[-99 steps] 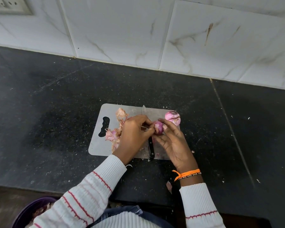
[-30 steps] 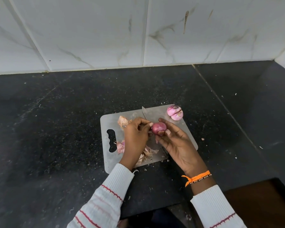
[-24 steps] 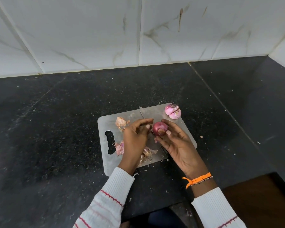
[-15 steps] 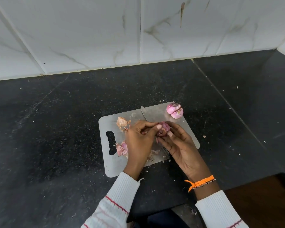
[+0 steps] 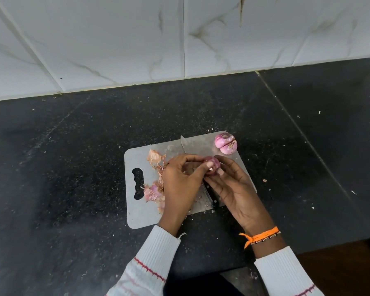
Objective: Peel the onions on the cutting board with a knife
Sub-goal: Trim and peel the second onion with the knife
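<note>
A grey cutting board point(image 5: 137, 214) lies on the black counter. Above its middle I hold a small purple onion point(image 5: 214, 165) between both hands. My right hand point(image 5: 235, 191) cups it from below. My left hand point(image 5: 179, 182) pinches at its left side with thumb and fingertips. A knife lies flat on the board under my hands: its blade tip point(image 5: 185, 145) points away and its dark handle point(image 5: 214, 199) shows between my wrists. A second pink onion point(image 5: 225, 143) rests at the board's far right corner.
Loose papery peels lie on the board's left part, by the far edge point(image 5: 155, 160) and near the handle slot point(image 5: 151, 192). Small peel flakes dot the black counter point(image 5: 73, 157). A white tiled wall point(image 5: 179, 39) backs it.
The view has shifted while the board stays put. My left fingertips have closed in over the onion, which now shows less than a second ago. The knife and the second onion have not moved.
</note>
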`<state>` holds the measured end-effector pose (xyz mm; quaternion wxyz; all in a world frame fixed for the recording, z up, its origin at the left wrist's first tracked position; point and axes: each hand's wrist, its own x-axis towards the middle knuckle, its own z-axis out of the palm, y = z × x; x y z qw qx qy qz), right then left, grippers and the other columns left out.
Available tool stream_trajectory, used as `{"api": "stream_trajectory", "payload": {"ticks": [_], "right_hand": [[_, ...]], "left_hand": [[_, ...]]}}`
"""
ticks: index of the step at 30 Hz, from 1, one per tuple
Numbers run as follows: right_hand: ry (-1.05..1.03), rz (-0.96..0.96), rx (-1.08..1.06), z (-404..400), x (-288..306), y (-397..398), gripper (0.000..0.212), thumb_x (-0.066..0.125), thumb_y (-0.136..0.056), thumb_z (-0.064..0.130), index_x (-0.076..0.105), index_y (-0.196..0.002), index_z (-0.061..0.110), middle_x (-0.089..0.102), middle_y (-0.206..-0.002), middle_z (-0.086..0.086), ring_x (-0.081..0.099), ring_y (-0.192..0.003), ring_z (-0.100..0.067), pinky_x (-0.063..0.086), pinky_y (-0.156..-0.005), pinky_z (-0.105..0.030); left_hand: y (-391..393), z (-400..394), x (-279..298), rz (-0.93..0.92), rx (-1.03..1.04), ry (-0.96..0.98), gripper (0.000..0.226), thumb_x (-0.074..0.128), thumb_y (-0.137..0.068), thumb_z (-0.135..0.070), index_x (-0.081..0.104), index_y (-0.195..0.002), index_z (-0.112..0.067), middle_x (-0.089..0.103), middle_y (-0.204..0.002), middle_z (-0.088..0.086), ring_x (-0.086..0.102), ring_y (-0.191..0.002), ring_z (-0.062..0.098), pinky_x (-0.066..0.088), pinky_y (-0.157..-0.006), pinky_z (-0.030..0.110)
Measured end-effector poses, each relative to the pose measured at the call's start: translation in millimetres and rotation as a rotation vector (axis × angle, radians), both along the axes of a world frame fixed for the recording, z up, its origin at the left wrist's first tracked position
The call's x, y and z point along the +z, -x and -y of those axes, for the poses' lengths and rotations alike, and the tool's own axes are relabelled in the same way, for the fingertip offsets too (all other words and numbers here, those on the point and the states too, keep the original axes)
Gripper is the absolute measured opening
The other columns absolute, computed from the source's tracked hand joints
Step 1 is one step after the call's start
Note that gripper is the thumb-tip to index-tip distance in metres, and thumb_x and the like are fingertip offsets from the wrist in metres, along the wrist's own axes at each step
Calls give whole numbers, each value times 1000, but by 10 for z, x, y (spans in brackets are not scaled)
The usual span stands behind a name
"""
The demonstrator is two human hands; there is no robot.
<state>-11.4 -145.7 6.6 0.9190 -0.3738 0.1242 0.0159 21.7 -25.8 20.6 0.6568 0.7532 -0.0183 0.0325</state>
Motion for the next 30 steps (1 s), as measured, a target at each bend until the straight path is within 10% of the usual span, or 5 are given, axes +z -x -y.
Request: {"api": "stream_trajectory", "payload": {"ticks": [12, 23, 30], "right_hand": [[114, -35, 141, 61, -121, -8, 44, 53, -81, 5, 49, -125, 2, 59, -121, -16, 65, -103, -20, 56, -85, -29], [12, -23, 162, 85, -61, 22, 35, 32, -97, -1, 58, -116, 14, 63, -118, -13, 68, -98, -23, 56, -86, -30], [90, 16, 130, 69, -55, 46, 32, 51, -84, 7, 57, -114, 15, 66, -111, -11, 67, -94, -18, 56, -81, -28]], "left_hand": [[36, 19, -257, 65, 51, -235, 11, 54, -90, -7, 61, -84, -13, 64, -85, 6, 58, -83, 21, 49, -76, 38], [106, 3, -217, -233, 84, 207, 13, 49, -93, 2, 57, -86, -4, 60, -73, 5, 60, -57, 1, 49, -58, 14], [172, 14, -142, -181, 28, 217, 21, 55, -91, -3, 70, -101, -13, 71, -102, 3, 66, -92, 9, 53, -82, 21]]}}
